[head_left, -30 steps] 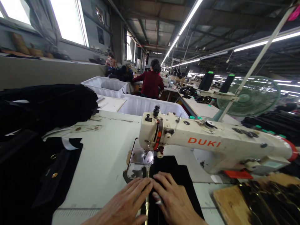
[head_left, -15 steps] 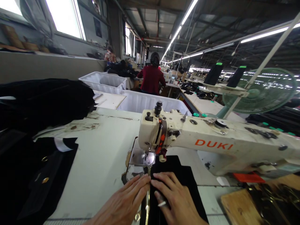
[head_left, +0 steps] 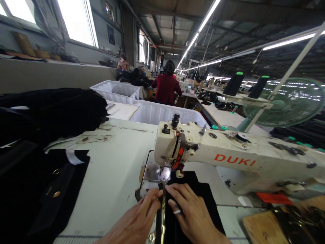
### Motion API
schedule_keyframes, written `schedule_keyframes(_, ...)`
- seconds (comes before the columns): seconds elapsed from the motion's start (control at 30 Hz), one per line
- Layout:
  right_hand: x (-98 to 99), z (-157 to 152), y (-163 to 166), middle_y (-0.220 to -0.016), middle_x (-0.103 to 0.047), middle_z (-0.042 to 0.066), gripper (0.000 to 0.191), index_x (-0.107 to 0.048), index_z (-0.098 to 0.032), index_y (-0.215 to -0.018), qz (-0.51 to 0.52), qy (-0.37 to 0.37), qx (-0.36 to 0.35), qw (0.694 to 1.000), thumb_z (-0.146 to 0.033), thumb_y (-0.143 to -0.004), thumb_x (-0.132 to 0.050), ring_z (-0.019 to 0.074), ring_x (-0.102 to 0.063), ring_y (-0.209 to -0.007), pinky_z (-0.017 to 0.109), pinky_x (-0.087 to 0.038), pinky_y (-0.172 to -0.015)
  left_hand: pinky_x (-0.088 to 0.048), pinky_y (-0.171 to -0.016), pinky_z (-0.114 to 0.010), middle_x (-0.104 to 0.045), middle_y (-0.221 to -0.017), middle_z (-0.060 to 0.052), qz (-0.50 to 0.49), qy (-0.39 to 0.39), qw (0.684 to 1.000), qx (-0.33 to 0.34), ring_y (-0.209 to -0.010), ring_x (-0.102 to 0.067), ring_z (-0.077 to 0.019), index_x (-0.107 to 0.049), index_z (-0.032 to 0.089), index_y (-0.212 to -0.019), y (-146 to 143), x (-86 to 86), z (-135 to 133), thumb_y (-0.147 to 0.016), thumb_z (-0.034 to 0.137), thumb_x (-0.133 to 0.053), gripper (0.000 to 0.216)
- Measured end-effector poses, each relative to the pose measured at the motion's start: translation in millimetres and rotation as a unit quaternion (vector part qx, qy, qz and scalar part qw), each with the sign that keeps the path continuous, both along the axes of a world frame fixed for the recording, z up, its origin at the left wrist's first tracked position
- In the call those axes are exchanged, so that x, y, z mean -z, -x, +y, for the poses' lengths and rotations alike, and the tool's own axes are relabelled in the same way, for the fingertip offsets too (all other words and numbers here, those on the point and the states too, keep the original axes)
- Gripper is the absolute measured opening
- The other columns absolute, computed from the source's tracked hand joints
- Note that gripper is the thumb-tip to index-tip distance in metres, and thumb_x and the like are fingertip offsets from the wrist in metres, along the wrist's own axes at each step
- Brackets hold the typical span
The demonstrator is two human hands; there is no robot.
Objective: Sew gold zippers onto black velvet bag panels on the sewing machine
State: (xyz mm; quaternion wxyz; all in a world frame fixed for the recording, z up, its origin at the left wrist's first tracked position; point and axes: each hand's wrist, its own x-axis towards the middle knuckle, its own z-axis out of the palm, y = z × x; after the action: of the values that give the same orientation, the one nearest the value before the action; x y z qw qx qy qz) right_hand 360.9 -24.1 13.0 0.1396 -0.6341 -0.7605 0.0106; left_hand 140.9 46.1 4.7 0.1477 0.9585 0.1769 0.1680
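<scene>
- Left side of the frame: a dark cloth pile (head_left: 50, 110).
- Lower centre: the left hand (head_left: 134, 217), fingers curled, tips at the black fabric's left edge; whether it pinches the cloth I cannot tell.
- Bottom centre: a gold strip (head_left: 163, 213) runs between the hands along the black fabric (head_left: 204, 195), below the sewing machine (head_left: 200, 145).
- Lower right of centre: the right hand (head_left: 194, 213) lies spread on the fabric, gripping nothing.
</scene>
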Motion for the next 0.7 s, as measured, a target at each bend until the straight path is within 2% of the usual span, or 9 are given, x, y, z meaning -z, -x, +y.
schedule_keyframes(0.1, 1.2, 8, 0, -0.136, -0.054, 0.005, 0.045, -0.047, -0.030, -0.139, -0.035, 0.000, -0.004, 0.999, -0.023, -0.095, -0.050, 0.0266, -0.054, -0.113, 0.038, -0.062, -0.071, -0.044, -0.107, -0.038, -0.041, -0.149, -0.012, 0.017, 0.018, 1.000, -0.001, -0.135, -0.042, -0.0329, -0.024, 0.024, -0.152, 0, -1.2, 2, -0.077, 0.032, -0.073, 0.090)
schedule_keyframes(0.17, 2.9, 10, 1, -0.137, -0.053, 0.006, 0.049, -0.046, -0.028, -0.140, -0.053, -0.007, -0.011, 0.998, -0.020, -0.093, -0.052, 0.0288, -0.052, -0.115, 0.039, -0.062, -0.069, -0.048, -0.103, -0.038, -0.042, -0.148, -0.013, 0.029, 0.040, 0.999, 0.002, -0.131, -0.047, -0.0334, -0.033, 0.023, -0.147, -2, -3.0, 12, -0.073, 0.038, -0.078, 0.089)
schedule_keyframes(0.23, 3.7, 10, 2, -0.138, -0.052, 0.007, 0.051, -0.044, -0.026, -0.141, -0.061, -0.011, -0.014, 0.998, -0.019, -0.092, -0.053, 0.0299, -0.051, -0.116, 0.039, -0.061, -0.069, -0.052, -0.098, -0.038, -0.044, -0.144, -0.012, 0.025, 0.047, 0.999, -0.008, -0.124, -0.054, -0.0313, -0.042, 0.024, -0.140, -9, -5.8, 29, -0.076, 0.041, -0.076, 0.075)
schedule_keyframes(0.27, 3.5, 10, 2, -0.138, -0.052, 0.007, 0.051, -0.044, -0.026, -0.141, -0.062, -0.010, -0.015, 0.998, -0.019, -0.091, -0.053, 0.0301, -0.051, -0.117, 0.039, -0.061, -0.069, -0.052, -0.098, -0.037, -0.045, -0.142, -0.011, 0.017, 0.041, 0.999, -0.016, -0.121, -0.057, -0.0285, -0.045, 0.024, -0.138, -14, -7.5, 40, -0.083, 0.038, -0.071, 0.062)
schedule_keyframes(0.33, 2.4, 9, 3, -0.138, -0.052, 0.007, 0.050, -0.045, -0.026, -0.140, -0.063, -0.005, -0.016, 0.998, -0.019, -0.091, -0.054, 0.0305, -0.050, -0.116, 0.039, -0.061, -0.069, -0.051, -0.098, -0.035, -0.050, -0.134, -0.009, 0.000, 0.010, 1.000, -0.023, -0.115, -0.060, -0.0225, -0.049, 0.024, -0.134, -25, -11.2, 62, -0.095, 0.020, -0.054, 0.040)
schedule_keyframes(0.43, 1.4, 7, 4, -0.136, -0.053, 0.008, 0.051, -0.044, -0.025, -0.140, -0.073, 0.000, -0.014, 0.997, -0.018, -0.091, -0.054, 0.0323, -0.050, -0.116, 0.041, -0.061, -0.068, -0.052, -0.094, -0.031, -0.061, -0.115, -0.005, 0.015, -0.027, 0.999, 0.024, -0.105, -0.062, -0.0194, -0.059, 0.023, -0.123, -41, -16.2, 85, -0.095, 0.006, -0.046, 0.035)
schedule_keyframes(0.57, 3.1, 6, 5, -0.138, -0.052, 0.009, 0.055, -0.042, -0.022, -0.142, -0.086, -0.005, -0.017, 0.996, -0.018, -0.089, -0.057, 0.0327, -0.049, -0.118, 0.039, -0.061, -0.067, -0.052, -0.092, -0.036, -0.065, -0.105, -0.008, 0.052, -0.083, 0.990, 0.097, -0.104, -0.060, -0.0247, -0.061, 0.017, -0.116, -50, -17.5, 86, -0.095, 0.007, -0.049, 0.026)
schedule_keyframes(0.7, 4.1, 6, 4, -0.136, -0.054, 0.009, 0.053, -0.043, -0.022, -0.141, -0.085, -0.014, -0.020, 0.996, -0.019, -0.090, -0.057, 0.0318, -0.050, -0.116, 0.038, -0.061, -0.065, -0.052, -0.091, -0.036, -0.065, -0.105, -0.010, 0.071, -0.125, 0.983, 0.110, -0.103, -0.059, -0.0245, -0.061, 0.016, -0.110, -47, -13.3, 83, -0.096, 0.006, -0.044, 0.024)
